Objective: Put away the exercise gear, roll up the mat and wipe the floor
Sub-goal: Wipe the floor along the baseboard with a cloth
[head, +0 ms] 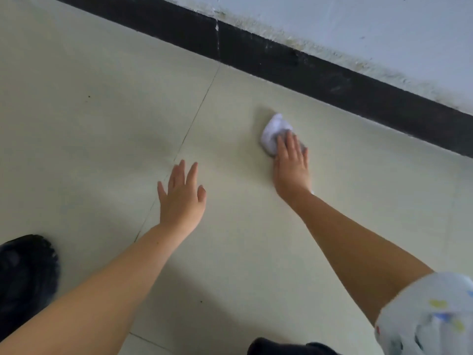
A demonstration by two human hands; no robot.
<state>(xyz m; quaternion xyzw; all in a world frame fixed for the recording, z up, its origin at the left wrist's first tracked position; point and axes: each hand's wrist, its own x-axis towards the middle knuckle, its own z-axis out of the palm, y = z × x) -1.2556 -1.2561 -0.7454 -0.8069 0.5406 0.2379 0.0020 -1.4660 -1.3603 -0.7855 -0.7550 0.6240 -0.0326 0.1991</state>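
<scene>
At the far left a black shoe is planted on the pale tiled floor, close to the person's own reach; if the wiped tiles are wet, that foot could slide, though whether the surface is damp is not clear from here. A thin grout line is running up the tiles beside it.

Next, the left hand is reaching forward with its fingers spread wide and holding nothing. Whether the palm is touching the floor or hovering just above it cannot be told. If it is taking the person's weight, a slick patch under it could let it skid and tip the person forward.

Further right, the right hand is pressing flat on a bunched white cloth, fingers extended over the top of it rather than curled around it, with part of the cloth sticking out beyond the fingertips. With so loose a hold, the cloth could slip out from under the palm on a fast stroke. It is also bunched small, so strips of floor may be getting missed.

Beyond the cloth, the black skirting is running along the foot of a white wall whose lower edge looks flaky. Wiping hard against that edge could be dragging paint crumbs back onto clean tiles.

No mat or exercise gear is in view, so the job appears to be in its floor-wiping stage.
</scene>
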